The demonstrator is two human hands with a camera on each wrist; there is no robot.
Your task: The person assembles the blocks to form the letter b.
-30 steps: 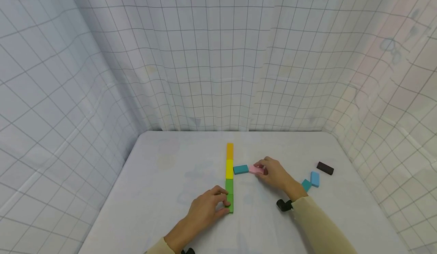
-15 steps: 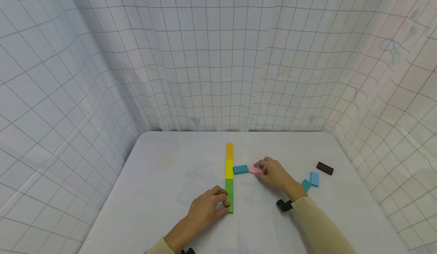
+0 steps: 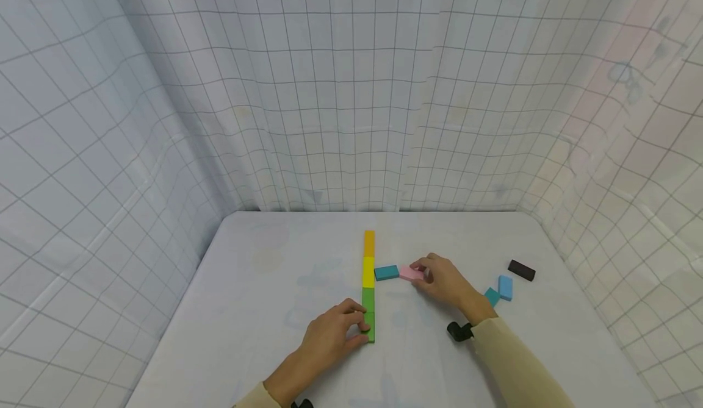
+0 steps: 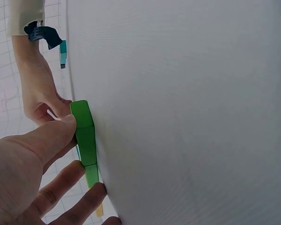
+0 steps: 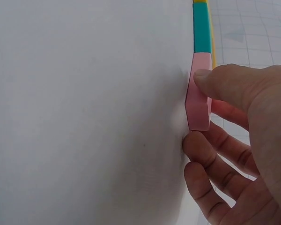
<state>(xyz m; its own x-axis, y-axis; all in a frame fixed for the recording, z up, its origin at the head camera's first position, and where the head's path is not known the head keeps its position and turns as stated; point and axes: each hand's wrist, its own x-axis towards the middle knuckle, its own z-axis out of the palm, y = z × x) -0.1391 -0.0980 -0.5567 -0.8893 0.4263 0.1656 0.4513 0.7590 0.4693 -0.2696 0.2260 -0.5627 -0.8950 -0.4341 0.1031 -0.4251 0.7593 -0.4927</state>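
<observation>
A column of blocks runs away from me on the white table: two green, then a yellow block (image 3: 368, 272) and an orange block (image 3: 370, 243). My left hand (image 3: 331, 333) pinches the nearest green block (image 4: 86, 140) between thumb and fingers; its other fingers spread along the column. From the yellow block's right side a teal block (image 3: 387, 272) points right, and a pink block (image 5: 199, 96) continues end to end from it. My right hand (image 3: 443, 281) holds the pink block, thumb on the near face and fingers behind. Its lower fingers curl loosely past the block's end.
At the right lie a black block (image 3: 522, 270), a light blue block (image 3: 505, 288) and a second teal block (image 3: 492, 297), partly behind the right wrist. White grid-patterned curtains (image 3: 351, 91) stand around the back and sides of the table (image 3: 263, 298).
Both hands keep their holds and the blocks stay in their arrangement. The right wrist has shifted very slightly to the right.
</observation>
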